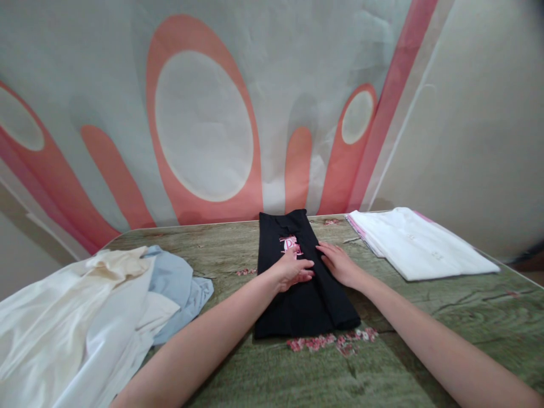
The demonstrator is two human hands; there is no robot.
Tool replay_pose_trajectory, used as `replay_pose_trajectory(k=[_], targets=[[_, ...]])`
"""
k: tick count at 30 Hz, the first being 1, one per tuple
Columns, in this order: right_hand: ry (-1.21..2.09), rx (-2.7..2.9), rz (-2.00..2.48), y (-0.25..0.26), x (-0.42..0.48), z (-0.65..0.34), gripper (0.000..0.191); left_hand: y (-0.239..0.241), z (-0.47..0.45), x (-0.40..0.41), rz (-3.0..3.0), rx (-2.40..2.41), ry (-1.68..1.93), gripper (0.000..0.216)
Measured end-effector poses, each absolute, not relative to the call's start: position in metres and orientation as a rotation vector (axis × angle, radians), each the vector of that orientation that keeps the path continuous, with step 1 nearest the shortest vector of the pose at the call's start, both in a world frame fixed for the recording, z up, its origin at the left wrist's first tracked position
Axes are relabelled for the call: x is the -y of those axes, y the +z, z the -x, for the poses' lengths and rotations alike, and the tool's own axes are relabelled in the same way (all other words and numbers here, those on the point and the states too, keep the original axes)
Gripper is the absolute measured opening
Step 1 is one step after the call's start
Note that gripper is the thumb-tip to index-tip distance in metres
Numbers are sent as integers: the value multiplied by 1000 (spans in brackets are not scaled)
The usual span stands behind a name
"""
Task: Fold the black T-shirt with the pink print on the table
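On the table (408, 323), seen from the head view, a black cloth (297, 309) lies folded, right in front of the person. Its long way runs from the near side of the table to the far side, and its far end leans a little to the left. It is under the left hand (294, 271) and just beside the right hand (341, 267), so the left one is nearer to its middle. The left hand is over the cloth, just below the pink print (291, 245), and covers a bit of it. Its fingers are a little bent and spread, with a gap by the thumb, and I see nothing held in them. The right hand is at the long right side, with its fingertips on the edge. I cannot tell if it pinches the cloth, as its thumb is hidden. The two hands are near each other but do not touch. Most of the near part of the cloth is closer to the person than the hands are. Well to the left sit a cream cloth (63, 317) and a blue cloth (176, 277), both messy. To the right lies a flat white pile (425, 243).
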State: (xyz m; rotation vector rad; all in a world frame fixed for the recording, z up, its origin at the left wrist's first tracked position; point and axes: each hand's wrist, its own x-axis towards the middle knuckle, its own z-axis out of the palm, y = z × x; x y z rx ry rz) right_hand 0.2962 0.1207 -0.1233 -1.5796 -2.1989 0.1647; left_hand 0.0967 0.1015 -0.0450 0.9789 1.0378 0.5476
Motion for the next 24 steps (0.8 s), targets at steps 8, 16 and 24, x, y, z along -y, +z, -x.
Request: replay_pose_trajectory(k=[8,16,24], targets=[[129,2207,1592,-123,-119,-296,42,-51,-98,-78,-1046,-661,368,69],[161,2131,1547,-117,-114,-295,40,-58,-109,-53,-1338,-818,563,69],[116,2149,1496,-121,-116,-296,40,-57,-104,-38,-1683,-972,653,81]])
